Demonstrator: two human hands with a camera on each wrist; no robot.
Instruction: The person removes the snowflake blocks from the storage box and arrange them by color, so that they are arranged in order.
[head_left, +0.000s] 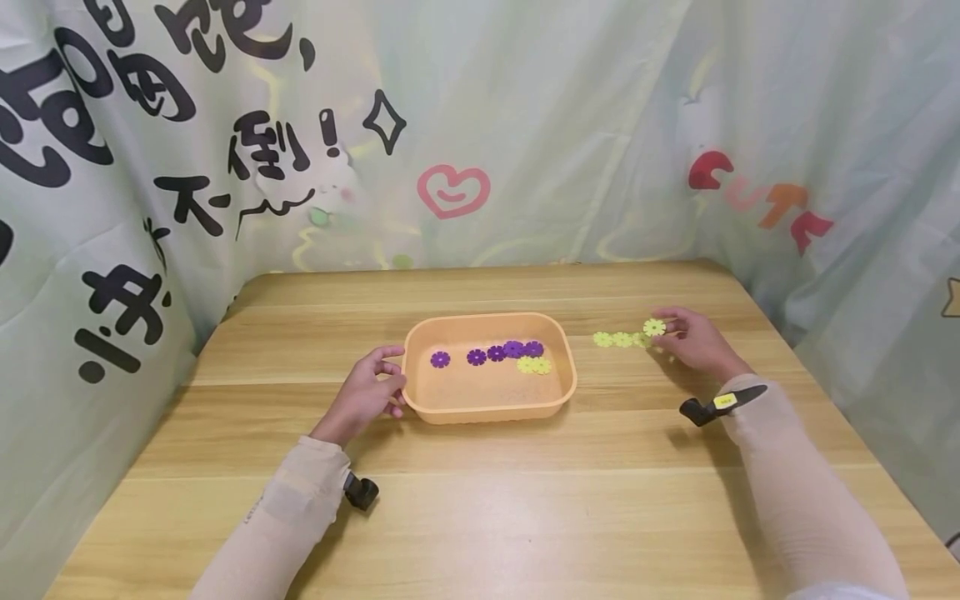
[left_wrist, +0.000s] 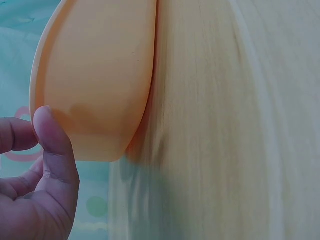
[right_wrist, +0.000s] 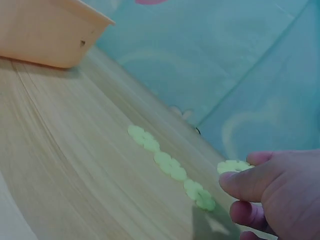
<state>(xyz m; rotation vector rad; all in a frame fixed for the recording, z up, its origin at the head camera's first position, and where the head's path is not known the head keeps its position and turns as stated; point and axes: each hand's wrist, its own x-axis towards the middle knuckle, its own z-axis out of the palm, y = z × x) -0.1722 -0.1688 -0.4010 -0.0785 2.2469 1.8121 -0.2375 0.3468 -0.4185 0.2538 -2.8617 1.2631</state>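
An orange plastic tray (head_left: 453,397) stands on the table, with several purple notched flower-shaped discs (head_left: 476,357) and two yellow-green ones (head_left: 533,365) inside. At its left end, my left hand (head_left: 365,392) pinches the rim. The left wrist view shows the thumb (left_wrist: 52,137) against the tray's outer wall (left_wrist: 100,75). To the right of the tray, my right hand (head_left: 699,344) holds a yellow-green disc (head_left: 654,327) between thumb and finger. Below that held disc lies a row of three yellow-green discs (right_wrist: 170,165) on the tabletop.
The wooden table (head_left: 480,500) has its far edge near a pale printed curtain (head_left: 555,133), which also hangs along both sides. A black wrist camera (head_left: 362,492) sits on the left sleeve, another camera (head_left: 701,411) on the right.
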